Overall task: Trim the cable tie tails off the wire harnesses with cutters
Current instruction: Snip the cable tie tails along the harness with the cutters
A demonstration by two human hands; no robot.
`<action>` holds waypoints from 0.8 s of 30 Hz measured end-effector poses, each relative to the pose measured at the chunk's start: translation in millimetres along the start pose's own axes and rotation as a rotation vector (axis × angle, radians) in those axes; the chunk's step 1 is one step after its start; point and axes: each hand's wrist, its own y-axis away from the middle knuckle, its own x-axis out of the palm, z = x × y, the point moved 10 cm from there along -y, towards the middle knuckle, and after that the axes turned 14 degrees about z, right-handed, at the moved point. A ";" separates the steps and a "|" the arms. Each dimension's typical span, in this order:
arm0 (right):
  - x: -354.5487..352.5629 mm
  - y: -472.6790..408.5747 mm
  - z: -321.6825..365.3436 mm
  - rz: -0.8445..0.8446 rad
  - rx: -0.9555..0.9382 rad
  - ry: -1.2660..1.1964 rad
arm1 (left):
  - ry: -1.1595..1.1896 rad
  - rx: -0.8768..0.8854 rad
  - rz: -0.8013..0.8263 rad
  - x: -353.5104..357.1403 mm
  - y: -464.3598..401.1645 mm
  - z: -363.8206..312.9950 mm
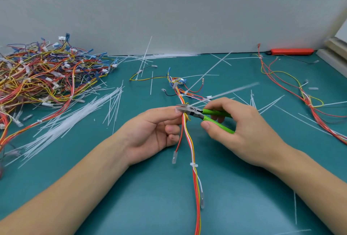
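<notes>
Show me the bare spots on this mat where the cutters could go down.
Bare mat lies near, between the forearms and left of the harness. Crowded: harness pile far left, cut tails beside it, loose wires right.

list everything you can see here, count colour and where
wire harness in hand: one, red, yellow and white, centre, running toward the camera
cutters: one, green handles, at the harness
blurred tie tail: one, white, at the cutter head
harness pile: many, mixed colours, far left
cut tie tails: many, white, scattered over the mat
loose harnesses: a few, red and yellow, right
red tool: one, by the wall, right
mat: teal, underneath everything
left hand: pinches the harness
right hand: grips the cutters
</notes>
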 end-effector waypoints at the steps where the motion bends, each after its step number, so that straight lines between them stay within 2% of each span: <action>1: 0.3 -0.4 -0.1 0.003 0.004 -0.008 | 0.000 0.000 -0.001 -0.5 -0.2 0.4; 10: 2.1 -1.0 0.5 0.031 0.018 -0.012 | -0.001 0.014 0.011 -2.4 -0.3 0.2; 24: 0.7 -0.8 3.8 -0.018 0.004 0.057 | -0.007 0.031 0.022 -2.7 -0.9 -0.7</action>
